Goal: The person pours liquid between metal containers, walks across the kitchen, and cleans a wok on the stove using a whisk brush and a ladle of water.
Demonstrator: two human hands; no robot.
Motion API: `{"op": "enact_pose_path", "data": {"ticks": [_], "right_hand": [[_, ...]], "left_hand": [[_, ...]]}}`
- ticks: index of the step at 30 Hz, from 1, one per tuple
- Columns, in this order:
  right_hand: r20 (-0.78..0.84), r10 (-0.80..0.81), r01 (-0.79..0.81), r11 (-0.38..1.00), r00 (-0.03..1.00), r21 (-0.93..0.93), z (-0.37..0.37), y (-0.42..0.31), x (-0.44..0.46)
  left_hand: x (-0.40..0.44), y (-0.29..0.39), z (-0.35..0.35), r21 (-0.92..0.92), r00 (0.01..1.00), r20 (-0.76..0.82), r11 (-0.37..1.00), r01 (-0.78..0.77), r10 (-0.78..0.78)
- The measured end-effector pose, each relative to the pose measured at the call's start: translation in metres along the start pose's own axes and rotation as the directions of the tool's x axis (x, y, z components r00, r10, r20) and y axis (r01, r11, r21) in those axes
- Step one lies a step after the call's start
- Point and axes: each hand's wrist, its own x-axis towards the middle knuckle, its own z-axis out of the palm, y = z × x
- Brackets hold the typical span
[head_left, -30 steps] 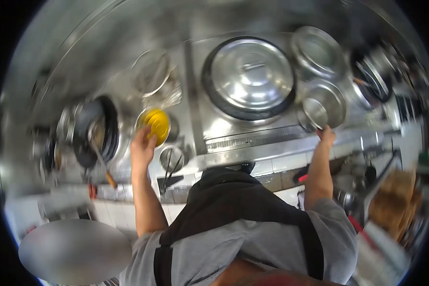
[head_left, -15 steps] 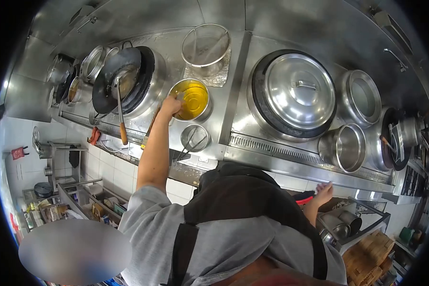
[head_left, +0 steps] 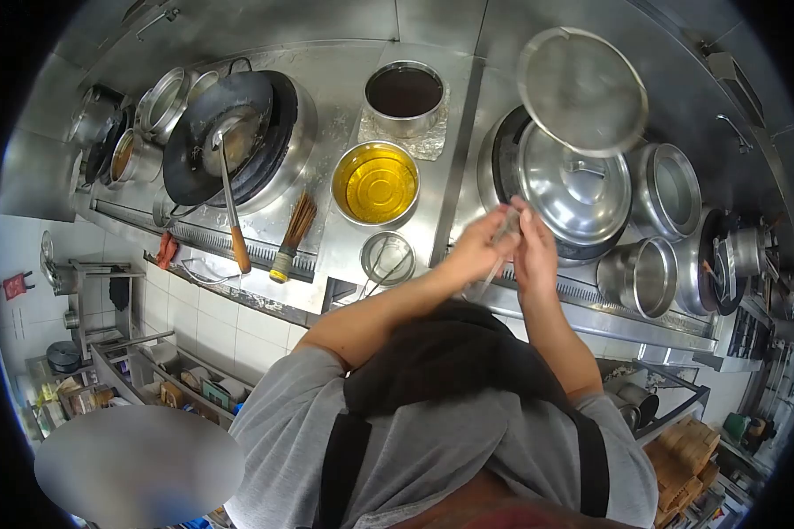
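My left hand (head_left: 483,245) is closed around the long handle of a round mesh strainer (head_left: 582,93). The handle's lower end sticks out below that hand. My right hand (head_left: 535,247) is closed against the same handle from the right, its fingers pointing up and partly hidden. The strainer's wide mesh is raised over the big domed lid (head_left: 566,198) and hides part of it. To the left of my hands stands a steel pot of yellow oil (head_left: 376,183). Behind that, a pot of dark liquid (head_left: 404,92) rests on a foil-covered patch.
A wok (head_left: 205,132) with a ladle (head_left: 229,189) in it sits at the left. A bamboo brush (head_left: 295,234) lies near the front edge. A small strainer (head_left: 388,258) is before the oil pot. Steel pots (head_left: 640,276) stand at the right.
The strainer has lifted off the back pot and moved right, exposing the dark liquid. My left hand has moved right with it. My right hand has risen from the counter's front to the handle.
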Motion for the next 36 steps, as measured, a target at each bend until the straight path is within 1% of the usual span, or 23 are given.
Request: {"op": "enact_pose_path", "data": {"ticks": [2, 3, 4, 5, 6, 7, 8, 9, 10, 11, 12, 13, 14, 15, 17, 19, 23, 26, 27, 29, 33, 35, 36], "right_hand": [[-0.022, -0.018, 0.018, 1.000, 1.000, 0.024, 0.013, -0.004, 0.000], [-0.146, -0.037, 0.044, 0.998, 0.989, 0.047, 0.008, -0.005, -0.001], [-0.268, -0.050, 0.070, 0.995, 0.962, 0.065, -0.001, -0.007, -0.001], [-0.295, -0.104, 0.121, 0.992, 0.950, 0.041, -0.016, -0.008, -0.005], [-0.397, -0.065, 0.086, 0.996, 0.916, 0.037, -0.038, -0.010, -0.008], [-0.484, -0.085, 0.069, 0.996, 0.871, -0.051, -0.048, -0.018, -0.019], [-0.512, -0.122, 0.077, 0.991, 0.850, -0.109, -0.071, -0.020, -0.027], [-0.534, -0.163, 0.107, 0.985, 0.829, -0.134, -0.087, -0.024, -0.038], [-0.551, -0.214, 0.133, 0.974, 0.806, -0.183, -0.101, -0.028, -0.049], [-0.614, -0.213, 0.103, 0.972, 0.760, -0.210, -0.108, -0.038, -0.061], [-0.607, -0.243, 0.126, 0.965, 0.757, -0.229, -0.120, -0.043, -0.073], [-0.597, -0.271, 0.149, 0.958, 0.755, -0.247, -0.130, -0.047, -0.083], [-0.606, -0.272, 0.151, 0.958, 0.747, -0.244, -0.134, -0.049, -0.092], [-0.626, -0.314, 0.167, 0.944, 0.714, -0.284, -0.136, -0.051, -0.101], [-0.652, -0.360, 0.185, 0.928, 0.667, -0.322, -0.148, -0.051, -0.116], [-0.656, -0.431, 0.149, 0.885, 0.620, -0.440, -0.167, -0.043, -0.134], [-0.708, -0.395, 0.173, 0.914, 0.586, -0.367, -0.181, -0.032, -0.169], [-0.763, -0.381, 0.162, 0.923, 0.521, -0.350, -0.183, -0.027, -0.192], [-0.767, -0.388, 0.159, 0.920, 0.511, -0.359, -0.182, -0.025, -0.198], [-0.786, -0.380, 0.156, 0.924, 0.488, -0.350, -0.184, -0.022, -0.209], [-0.828, -0.352, 0.094, 0.933, 0.437, -0.348, -0.190, -0.017, -0.220], [-0.847, -0.343, 0.082, 0.937, 0.407, -0.340, -0.189, -0.015, -0.225], [-0.875, -0.303, 0.022, 0.947, 0.377, -0.319, -0.182, -0.018, -0.225]], "left_hand": [[-0.006, -0.007, 0.003, 0.066, 0.991, 0.133, 0.997, -0.030, 0.021], [-0.008, -0.006, -0.007, 0.060, 0.991, 0.134, 0.998, -0.021, 0.013], [-0.008, -0.002, -0.026, 0.298, 0.975, 0.151, 0.933, -0.202, 0.163], [-0.009, -0.001, -0.046, 0.510, 0.934, 0.201, 0.783, -0.357, 0.295], [-0.014, 0.000, -0.072, 0.558, 0.931, 0.020, 0.768, -0.314, 0.365], [-0.018, 0.002, -0.104, 0.603, 0.890, -0.151, 0.753, -0.262, 0.431], [-0.017, -0.001, -0.143, 0.709, 0.821, -0.281, 0.684, -0.172, 0.497], [-0.017, -0.010, -0.185, 0.850, 0.729, -0.399, 0.523, 0.066, 0.556], [-0.016, -0.029, -0.235, 0.896, 0.674, -0.392, 0.426, 0.126, 0.626], [-0.019, -0.031, -0.262, 0.830, 0.691, -0.548, 0.408, 0.380, 0.471], [-0.019, -0.033, -0.280, 0.794, 0.725, -0.593, 0.403, 0.455, 0.350], [-0.015, -0.038, -0.286, 0.801, 0.734, -0.583, 0.398, 0.448, 0.347], [-0.011, -0.043, -0.291, 0.604, 0.759, -0.645, 0.668, 0.434, 0.089], [-0.006, -0.050, -0.295, 0.319, 0.779, -0.603, 0.842, 0.436, -0.175], [0.003, -0.062, -0.294, 0.278, 0.784, -0.598, 0.874, 0.398, -0.167], [0.007, -0.066, -0.288, 0.104, 0.715, -0.679, 0.943, 0.315, -0.164], [0.013, -0.079, -0.296, 0.204, 0.730, -0.677, 0.932, 0.301, -0.088], [0.019, -0.087, -0.304, 0.285, 0.705, -0.708, 0.932, 0.226, 0.045], [0.020, -0.086, -0.302, 0.298, 0.719, -0.693, 0.928, 0.225, 0.049], [0.021, -0.078, -0.297, 0.203, 0.713, -0.701, 0.964, 0.171, 0.021], [0.022, -0.061, -0.280, 0.154, 0.725, -0.689, 0.979, 0.134, 0.009], [0.022, -0.054, -0.282, 0.186, 0.763, -0.646, 0.972, 0.141, 0.013], [0.020, -0.039, -0.268, 0.246, 0.766, -0.642, 0.958, 0.148, 0.047]]}}
